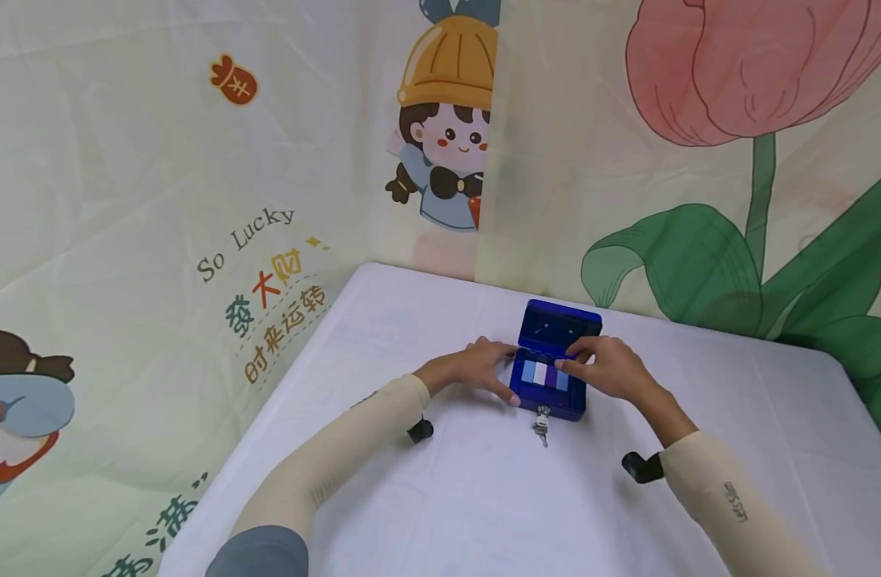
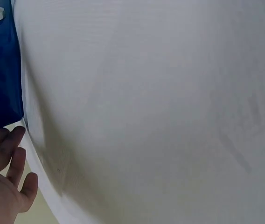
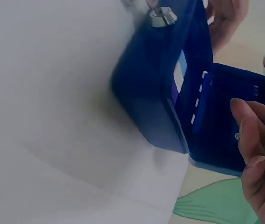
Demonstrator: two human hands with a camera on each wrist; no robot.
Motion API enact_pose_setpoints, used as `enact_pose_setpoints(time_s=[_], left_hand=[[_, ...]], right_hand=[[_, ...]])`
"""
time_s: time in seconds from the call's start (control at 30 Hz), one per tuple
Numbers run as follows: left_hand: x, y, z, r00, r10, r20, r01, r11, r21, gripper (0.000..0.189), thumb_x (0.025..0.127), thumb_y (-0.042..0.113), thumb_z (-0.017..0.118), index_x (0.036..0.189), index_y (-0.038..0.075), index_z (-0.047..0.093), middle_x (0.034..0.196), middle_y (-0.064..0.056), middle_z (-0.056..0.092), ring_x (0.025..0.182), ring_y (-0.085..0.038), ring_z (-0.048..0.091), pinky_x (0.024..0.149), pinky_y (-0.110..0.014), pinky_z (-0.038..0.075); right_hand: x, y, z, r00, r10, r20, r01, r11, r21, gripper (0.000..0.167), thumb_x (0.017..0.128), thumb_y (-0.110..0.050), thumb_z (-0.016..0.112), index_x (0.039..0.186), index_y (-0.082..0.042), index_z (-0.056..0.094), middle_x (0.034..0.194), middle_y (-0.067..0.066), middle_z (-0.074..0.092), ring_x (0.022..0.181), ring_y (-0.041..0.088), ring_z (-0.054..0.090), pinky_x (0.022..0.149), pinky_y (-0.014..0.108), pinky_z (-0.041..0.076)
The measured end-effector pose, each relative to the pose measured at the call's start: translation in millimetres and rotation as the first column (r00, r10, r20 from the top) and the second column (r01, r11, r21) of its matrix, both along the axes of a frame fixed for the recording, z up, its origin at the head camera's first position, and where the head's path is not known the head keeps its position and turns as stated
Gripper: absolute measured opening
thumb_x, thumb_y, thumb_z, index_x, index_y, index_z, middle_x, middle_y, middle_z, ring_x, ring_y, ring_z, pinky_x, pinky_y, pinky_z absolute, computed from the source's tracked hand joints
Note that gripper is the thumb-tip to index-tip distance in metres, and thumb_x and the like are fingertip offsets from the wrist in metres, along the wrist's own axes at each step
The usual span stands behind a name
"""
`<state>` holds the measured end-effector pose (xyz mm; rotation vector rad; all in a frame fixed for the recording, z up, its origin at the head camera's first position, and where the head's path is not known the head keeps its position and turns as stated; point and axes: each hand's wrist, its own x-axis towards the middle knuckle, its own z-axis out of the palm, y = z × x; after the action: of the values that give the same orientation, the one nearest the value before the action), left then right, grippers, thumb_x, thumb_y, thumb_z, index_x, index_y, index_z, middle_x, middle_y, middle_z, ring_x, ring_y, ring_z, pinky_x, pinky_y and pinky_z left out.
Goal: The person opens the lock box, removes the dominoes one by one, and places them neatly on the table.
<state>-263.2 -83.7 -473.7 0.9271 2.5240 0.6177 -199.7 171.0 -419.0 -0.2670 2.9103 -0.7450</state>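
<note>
A small blue cash box (image 1: 548, 398) stands on the white table, its lid (image 1: 559, 327) raised at the back. Inside lies a row of light blue, white and purple pieces (image 1: 540, 374). Keys (image 1: 543, 425) hang from the lock on the front wall. My left hand (image 1: 485, 370) spreads along the box's left side, thumb near the front corner and fingers near the hinge. Over the right part of the opening is my right hand (image 1: 615, 370). In the right wrist view its fingers (image 3: 254, 135) are loosely bent before the lid, with nothing visible between them and the thumb.
The white-covered table (image 1: 440, 497) reaches back to a printed cloth backdrop (image 1: 541, 160). Dark camera mounts (image 1: 642, 468) stick out from both forearms, low over the table.
</note>
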Motion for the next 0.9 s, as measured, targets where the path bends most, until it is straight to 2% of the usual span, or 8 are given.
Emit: enact_pose_setpoints(time_s=[0.2,0.43,0.57,0.9], left_hand=[[-0.2,2.3,-4.3,1.000,-0.003,-0.023,0.002,1.000,-0.021,0.110,0.070,0.059,0.085,0.156,0.014,0.035,0.153,-0.004,0.048,0.128,-0.025,0.038,0.110,-0.048,0.032],[1.0,4.1,-6.3,1.000,-0.001,-0.024,0.000,0.999,-0.043,0.112,0.070,0.057,0.086,0.157,0.013,0.032,0.152,-0.008,0.046,0.131,-0.027,0.036,0.113,-0.050,0.029],[1.3,5.0,-5.3,0.999,-0.007,-0.048,0.004,0.998,-0.068,0.113,0.070,0.058,0.086,0.157,0.012,0.031,0.150,-0.009,0.047,0.129,-0.026,0.037,0.111,-0.048,0.032],[2.3,8.2,-2.8,0.997,-0.017,-0.071,0.009,0.995,-0.100,0.111,0.070,0.058,0.086,0.157,0.012,0.033,0.144,-0.008,0.050,0.124,-0.025,0.038,0.106,-0.043,0.034]], right_hand=[[-5.4,-9.9,-11.9,0.996,0.075,0.045,-0.078,0.996,0.052,0.054,0.087,-0.044,0.076,0.120,-0.002,0.069,0.091,0.006,0.071,0.076,0.017,0.064,0.070,0.035,0.056],[-10.6,-20.2,-21.8,0.992,0.116,0.048,-0.120,0.990,0.080,0.053,0.084,-0.044,0.079,0.116,-0.003,0.072,0.089,0.004,0.072,0.077,0.016,0.065,0.075,0.041,0.059],[-14.1,-25.9,-25.6,0.989,0.140,0.057,-0.145,0.984,0.105,0.055,0.084,-0.043,0.080,0.119,-0.003,0.071,0.091,0.004,0.073,0.077,0.015,0.066,0.076,0.042,0.059],[-22.5,-36.3,-31.3,0.988,0.127,0.084,-0.137,0.981,0.137,0.058,0.084,-0.040,0.081,0.125,-0.002,0.069,0.095,0.007,0.074,0.080,0.018,0.068,0.083,0.048,0.058]])
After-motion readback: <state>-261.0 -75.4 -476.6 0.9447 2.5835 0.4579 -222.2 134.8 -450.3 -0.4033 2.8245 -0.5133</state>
